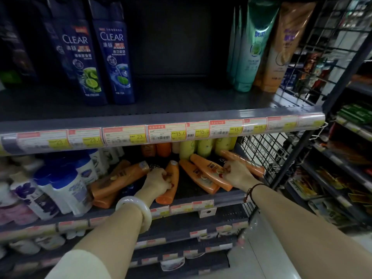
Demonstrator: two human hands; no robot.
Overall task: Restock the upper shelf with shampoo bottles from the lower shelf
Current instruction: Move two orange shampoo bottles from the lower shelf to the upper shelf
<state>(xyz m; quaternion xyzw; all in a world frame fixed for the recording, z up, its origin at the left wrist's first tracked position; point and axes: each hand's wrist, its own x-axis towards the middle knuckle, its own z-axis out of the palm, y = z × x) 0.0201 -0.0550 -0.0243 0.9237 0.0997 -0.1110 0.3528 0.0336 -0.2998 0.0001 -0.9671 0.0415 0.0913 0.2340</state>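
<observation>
The left hand [159, 181] is gripping an orange shampoo bottle [174, 172] lying flat on the lower shelf [189, 186], cap pointing away. The right hand [237, 174] is curling over a second orange bottle [209, 172] lying slantwise. The upper shelf [181, 93] gap is waiting directly above both.

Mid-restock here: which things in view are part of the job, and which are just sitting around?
Job: orange bottles lying on the lower shelf; left hand and right hand, each gripping one; gap on the upper shelf.
Just there: Clear bottles, green tubes, white bottles, price labels.
</observation>
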